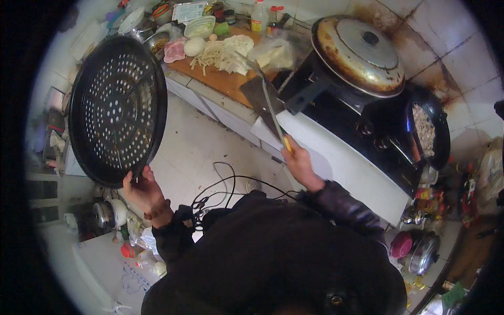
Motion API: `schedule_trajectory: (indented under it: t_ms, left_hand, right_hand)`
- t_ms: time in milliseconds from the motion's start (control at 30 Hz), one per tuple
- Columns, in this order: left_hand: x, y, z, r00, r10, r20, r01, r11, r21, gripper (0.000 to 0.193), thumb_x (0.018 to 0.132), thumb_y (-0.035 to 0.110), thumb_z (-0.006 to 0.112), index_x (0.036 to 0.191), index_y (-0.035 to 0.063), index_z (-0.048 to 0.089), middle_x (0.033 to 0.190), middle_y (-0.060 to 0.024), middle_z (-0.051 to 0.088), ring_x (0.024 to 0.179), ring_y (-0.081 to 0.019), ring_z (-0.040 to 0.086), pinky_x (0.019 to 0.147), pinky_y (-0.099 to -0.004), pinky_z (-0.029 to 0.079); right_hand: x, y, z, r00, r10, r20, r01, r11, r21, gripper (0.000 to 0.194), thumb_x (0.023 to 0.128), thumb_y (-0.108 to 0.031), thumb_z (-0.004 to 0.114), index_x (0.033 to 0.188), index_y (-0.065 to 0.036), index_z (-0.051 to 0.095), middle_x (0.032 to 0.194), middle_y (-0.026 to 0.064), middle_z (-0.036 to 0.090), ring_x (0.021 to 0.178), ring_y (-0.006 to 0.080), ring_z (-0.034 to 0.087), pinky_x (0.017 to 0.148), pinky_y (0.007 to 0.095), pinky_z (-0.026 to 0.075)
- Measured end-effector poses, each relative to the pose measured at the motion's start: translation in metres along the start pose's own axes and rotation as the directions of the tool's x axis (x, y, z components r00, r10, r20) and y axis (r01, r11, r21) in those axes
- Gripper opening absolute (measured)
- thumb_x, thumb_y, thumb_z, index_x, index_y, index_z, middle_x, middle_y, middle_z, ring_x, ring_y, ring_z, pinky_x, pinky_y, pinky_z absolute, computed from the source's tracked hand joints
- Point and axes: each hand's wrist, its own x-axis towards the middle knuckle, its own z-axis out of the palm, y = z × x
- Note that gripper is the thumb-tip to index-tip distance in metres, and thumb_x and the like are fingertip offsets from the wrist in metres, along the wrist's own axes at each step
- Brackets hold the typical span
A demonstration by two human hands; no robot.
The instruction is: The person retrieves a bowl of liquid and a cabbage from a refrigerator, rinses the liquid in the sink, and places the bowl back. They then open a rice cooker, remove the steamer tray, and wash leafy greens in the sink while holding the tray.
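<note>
My left hand [143, 189] grips the lower rim of a large black perforated steamer tray [118, 112], held up on edge with its holes facing me. In my right hand [300, 161] are metal tongs [269, 106] with a yellow part at the grip; their far end reaches over the wooden cutting board [220, 83]. A dark flat blade-like piece [262, 96] lies close behind the tongs; whether I hold it too is unclear. On the board are shredded pale strips [208, 57], white sheets [238, 51], a white ball of dough or similar food [195, 47] and pink meat [175, 51].
A large lidded pan [358, 57] stands on the black gas stove [350, 136]. A dark wok [439, 130] with cooked meat sits to its right. Bottles [259, 17] and a green-white basket [200, 26] line the counter's back. Black cables [232, 177] trail across the floor near me.
</note>
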Motion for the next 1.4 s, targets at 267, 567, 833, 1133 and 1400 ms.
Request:
schedule_trajectory:
  t_ms: [267,567,833,1133,1400]
  left_hand:
    - [0.027,0.007,-0.028,0.998,-0.039,0.051,0.039,0.999,-0.006,0.015,0.074,0.013,0.06,0.083,0.0007,0.059,0.088,-0.0094,0.061,0.081,-0.0198,0.057,0.075,-0.0316,0.047]
    - [0.043,-0.005,-0.056,0.987,0.161,0.014,-0.157,0.931,0.328,0.022,0.073,0.013,0.058,0.088,-0.0025,0.056,0.088,-0.0109,0.059,0.081,-0.0209,0.055,0.072,-0.0299,0.044]
    - [0.052,-0.012,-0.035,0.995,-0.088,-0.056,0.092,0.992,0.087,0.026,0.074,0.02,0.057,0.085,-0.0041,0.055,0.083,-0.0102,0.057,0.072,-0.0195,0.051,0.066,-0.027,0.04]
    - [0.049,-0.012,-0.043,0.977,-0.167,0.129,0.176,0.982,-0.063,0.02,0.077,0.015,0.058,0.086,-0.0028,0.057,0.089,-0.0121,0.06,0.083,-0.0211,0.055,0.076,-0.0311,0.046]
    - [0.056,-0.013,-0.055,0.962,-0.122,0.243,0.141,0.988,-0.062,0.023,0.079,0.012,0.054,0.093,-0.0053,0.057,0.092,-0.0117,0.061,0.086,-0.021,0.057,0.08,-0.0329,0.045]
  right_hand:
    - [0.178,0.026,0.124,0.903,-0.132,-0.409,-0.116,0.842,-0.526,0.055,0.078,-0.015,0.055,0.129,-0.009,0.037,0.085,0.0147,0.058,0.08,0.0256,0.058,0.063,0.0386,0.045]
    - [0.197,0.001,0.138,0.975,-0.07,-0.212,-0.111,0.672,-0.732,0.059,0.076,-0.019,0.054,0.129,-0.003,0.035,0.116,0.0227,0.046,0.101,0.031,0.048,0.083,0.0366,0.039]
    - [0.044,-0.161,-0.134,0.915,-0.403,0.032,0.395,0.876,-0.278,0.015,0.077,-0.014,0.064,0.087,-0.003,0.063,0.08,0.011,0.063,0.064,0.0264,0.06,0.06,0.0318,0.048]
    - [0.233,-0.081,-0.304,0.979,-0.19,-0.072,0.025,0.465,-0.885,0.038,0.067,-0.035,0.062,0.085,-0.001,0.063,0.088,0.0185,0.061,0.087,0.0347,0.057,0.076,0.0409,0.046]
    - [0.226,-0.095,-0.327,0.962,-0.25,-0.11,0.034,0.509,-0.86,0.041,0.063,-0.031,0.066,0.093,-0.002,0.064,0.08,0.0155,0.064,0.072,0.0272,0.061,0.066,0.035,0.048]
